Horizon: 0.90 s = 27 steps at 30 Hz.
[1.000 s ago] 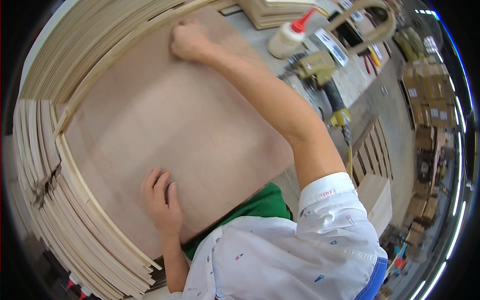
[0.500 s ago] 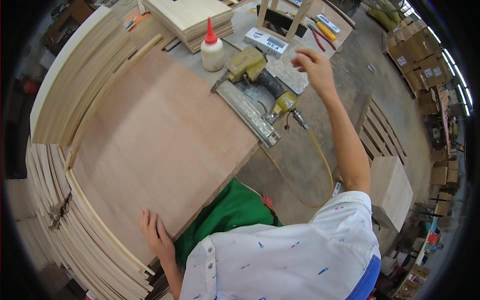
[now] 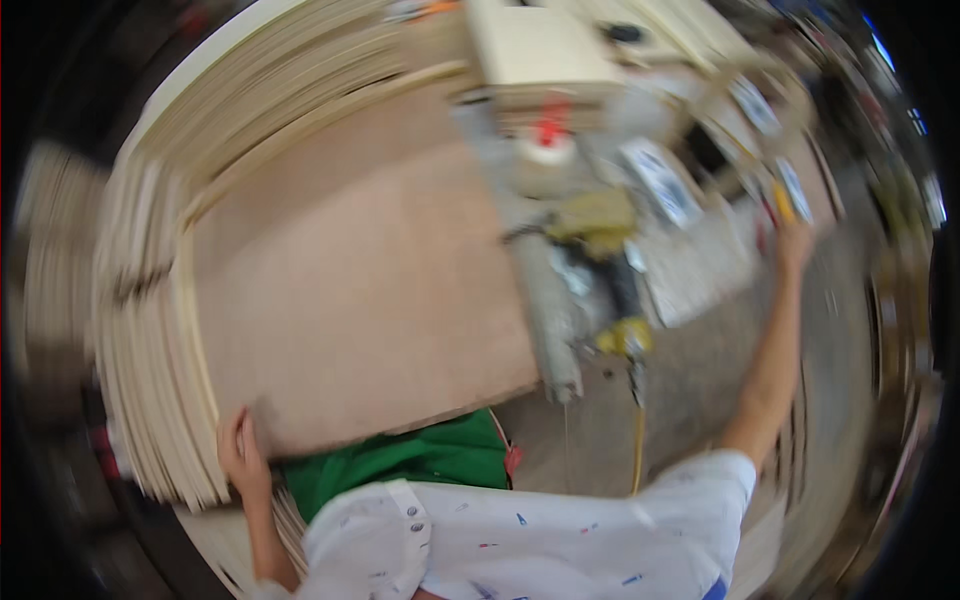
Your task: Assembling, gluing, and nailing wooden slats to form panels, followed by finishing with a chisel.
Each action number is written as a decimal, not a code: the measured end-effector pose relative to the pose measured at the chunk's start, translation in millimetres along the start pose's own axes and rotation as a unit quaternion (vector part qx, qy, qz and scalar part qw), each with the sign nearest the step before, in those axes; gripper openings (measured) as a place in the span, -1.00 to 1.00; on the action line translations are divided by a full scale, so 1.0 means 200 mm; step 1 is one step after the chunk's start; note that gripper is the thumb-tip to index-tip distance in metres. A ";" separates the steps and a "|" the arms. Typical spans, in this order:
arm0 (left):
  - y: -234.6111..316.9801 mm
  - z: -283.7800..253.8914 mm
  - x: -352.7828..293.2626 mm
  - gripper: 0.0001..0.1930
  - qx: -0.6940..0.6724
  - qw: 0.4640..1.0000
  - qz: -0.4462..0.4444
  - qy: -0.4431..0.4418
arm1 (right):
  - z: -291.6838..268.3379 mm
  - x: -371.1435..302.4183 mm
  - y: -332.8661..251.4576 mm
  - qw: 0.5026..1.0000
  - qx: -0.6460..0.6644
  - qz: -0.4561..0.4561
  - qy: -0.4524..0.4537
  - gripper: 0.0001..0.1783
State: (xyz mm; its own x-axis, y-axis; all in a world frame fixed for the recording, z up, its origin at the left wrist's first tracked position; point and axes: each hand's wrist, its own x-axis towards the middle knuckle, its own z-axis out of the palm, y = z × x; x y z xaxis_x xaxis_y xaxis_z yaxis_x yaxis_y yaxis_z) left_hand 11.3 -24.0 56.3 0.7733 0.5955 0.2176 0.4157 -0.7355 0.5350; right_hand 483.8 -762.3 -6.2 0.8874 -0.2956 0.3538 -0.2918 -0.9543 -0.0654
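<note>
My left hand (image 3: 241,452) lies at the near left corner of a flat wooden board (image 3: 360,290), its fingers stretched and apart. Out at the far right of the bench, my right hand (image 3: 795,240) reaches a yellow-handled tool (image 3: 784,203), with red-handled pliers (image 3: 763,228) just beside it. Motion blur smears the right fingers, so I cannot see whether they grip anything. Along the board's right side rests a yellow-green air nail gun (image 3: 595,222), its silver magazine (image 3: 555,325) pointing toward me. Neither hand touches it.
Stacked curved wooden strips (image 3: 150,380) line the board's left side. A red-capped glue bottle (image 3: 545,165) stands beyond the nail gun, near pale wooden panels (image 3: 545,50). A small white box (image 3: 660,180) sits to the right. The yellow air hose (image 3: 638,450) hangs toward me.
My right hand has moved from above the nail gun to the far right, down by the yellow-handled tool. My left hand stays at the board's near corner. The whole view has turned.
</note>
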 end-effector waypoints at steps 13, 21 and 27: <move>0.06 0.04 0.03 -0.79 0.021 0.999 0.024 -0.011 | 0.28 0.70 0.44 0.992 -0.033 -0.118 0.002 -0.51; -0.02 0.11 0.06 -0.76 -0.001 0.999 0.037 -0.009 | -0.23 0.33 0.45 0.952 0.254 0.172 0.004 -0.48; -0.23 0.15 -0.01 -0.61 0.052 0.997 0.054 -0.024 | -1.15 -0.46 -0.71 0.913 0.317 -0.048 0.252 -0.46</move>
State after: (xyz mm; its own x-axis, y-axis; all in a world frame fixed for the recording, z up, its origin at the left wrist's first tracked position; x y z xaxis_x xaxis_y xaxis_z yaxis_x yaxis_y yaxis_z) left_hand 6.0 -0.5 6.3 0.8372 0.4972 0.2276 0.3752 -0.8251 0.4224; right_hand 360.6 -589.1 185.9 0.5738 -0.3038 0.7605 0.1855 -0.8563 -0.4820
